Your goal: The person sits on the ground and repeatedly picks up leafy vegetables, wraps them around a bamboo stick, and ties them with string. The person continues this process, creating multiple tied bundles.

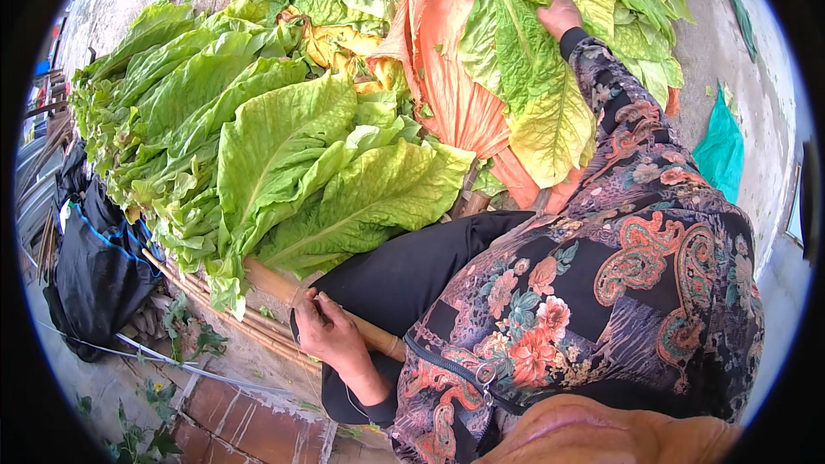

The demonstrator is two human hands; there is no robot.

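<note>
My left hand (333,337) is closed beside a bamboo pole (374,337) that lies across my lap. Its thumb and fingers are pinched together, and what they hold is too small to make out. Stretched out to the far right, my right hand (560,13) closes at the stalk end of a large green tobacco leaf on a loose pile (507,43); its fingertips are partly hidden. Along the left part of the pole hangs a thick row of broad tobacco leaves (288,150), their tips pointing away and to the left.
Orange cloth (447,90) lies under the loose leaves. Yellowed leaves (339,47) show between the piles. A black plastic sheet (94,275) is at the left, near thin bamboo sticks (249,331). A green cloth (720,150) lies on the concrete at the right.
</note>
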